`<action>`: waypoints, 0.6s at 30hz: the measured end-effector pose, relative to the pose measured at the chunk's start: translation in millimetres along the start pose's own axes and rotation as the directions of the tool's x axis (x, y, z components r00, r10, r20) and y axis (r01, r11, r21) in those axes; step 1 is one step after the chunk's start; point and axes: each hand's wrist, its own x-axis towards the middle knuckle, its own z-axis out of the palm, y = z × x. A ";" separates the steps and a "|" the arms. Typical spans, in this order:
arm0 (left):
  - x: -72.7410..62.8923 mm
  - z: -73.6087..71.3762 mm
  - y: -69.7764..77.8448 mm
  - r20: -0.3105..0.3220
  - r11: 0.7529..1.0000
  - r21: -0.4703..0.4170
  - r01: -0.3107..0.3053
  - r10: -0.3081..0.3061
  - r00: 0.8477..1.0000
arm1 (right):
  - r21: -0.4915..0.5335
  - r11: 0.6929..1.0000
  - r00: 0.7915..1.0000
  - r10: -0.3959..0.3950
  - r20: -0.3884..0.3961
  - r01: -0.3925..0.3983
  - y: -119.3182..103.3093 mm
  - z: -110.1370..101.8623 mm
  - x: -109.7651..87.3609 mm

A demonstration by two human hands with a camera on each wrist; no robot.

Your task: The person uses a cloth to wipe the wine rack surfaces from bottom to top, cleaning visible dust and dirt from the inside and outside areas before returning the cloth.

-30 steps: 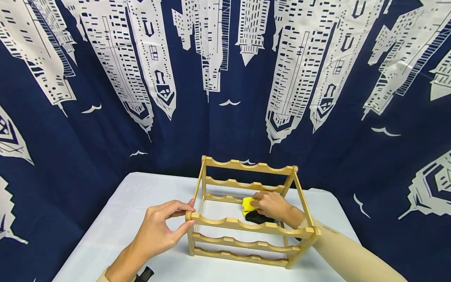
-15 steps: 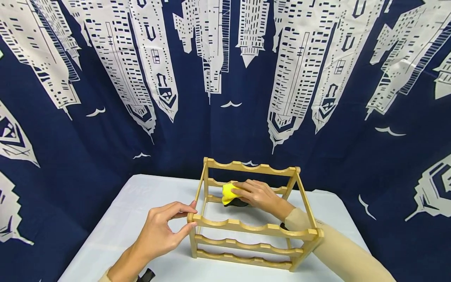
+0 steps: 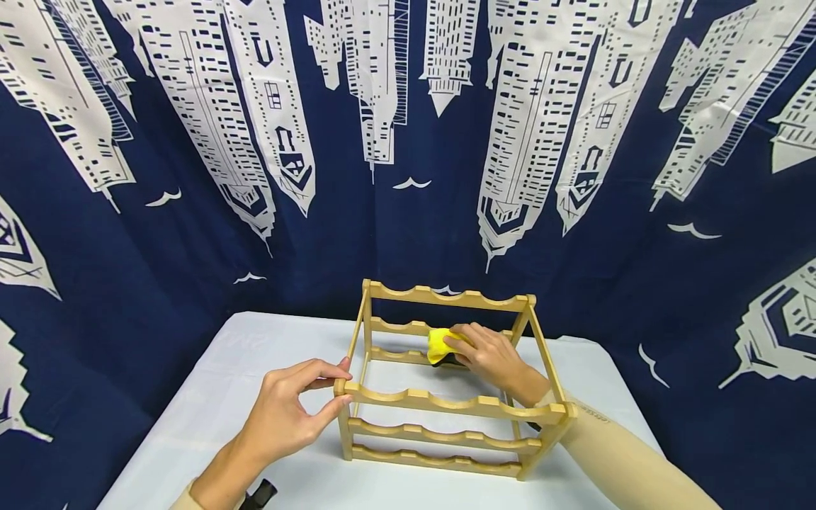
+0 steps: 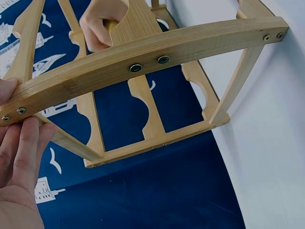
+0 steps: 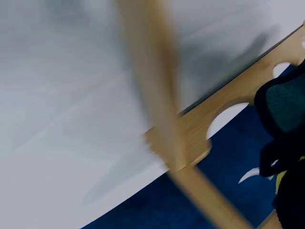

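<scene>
A light wooden wine rack [image 3: 417, 398] with scalloped rails stands on the table. At its near left top corner my left hand [image 3: 290, 404] pinches the wood between thumb and fingers; the left wrist view shows these fingers [image 4: 24, 148] against the end beam [image 4: 105, 67]. My right hand [image 3: 494, 358] reaches down inside the rack, holding a bunched yellow-and-black cloth [image 3: 440, 346] close to the far rails. In the right wrist view a dark padded piece [image 5: 286, 102] shows at the right edge, with a sliver of yellow below it; the hand itself is hidden there.
A white-covered table [image 3: 210, 397] lies under the rack. Behind it hangs a navy curtain [image 3: 319, 262] printed with white buildings and birds. Rack rails surround the right forearm [image 3: 612, 439]. A black strap piece [image 3: 260, 494] shows at the left wrist.
My right hand moved the cloth left and toward the far rails, then back a little to the right. The left hand keeps its hold on the rack corner.
</scene>
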 end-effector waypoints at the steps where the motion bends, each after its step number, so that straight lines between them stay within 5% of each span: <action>1: 0.4 -0.4 0.1 0.001 1.000 0.001 0.000 0.000 1.000 | 0.007 1.000 1.000 0.012 0.000 -0.012 1.5 -3.4 -5.0; 11: 1.7 -0.7 0.6 0.017 0.999 0.006 0.042 -0.042 0.999 | 0.045 0.995 0.996 0.084 -0.019 -0.083 9.8 -27.7 -37.1; 18: 0.3 -0.6 0.7 0.010 0.999 0.005 0.041 -0.041 0.999 | 0.124 0.992 0.997 -0.020 -0.079 0.030 14.1 -36.4 -5.2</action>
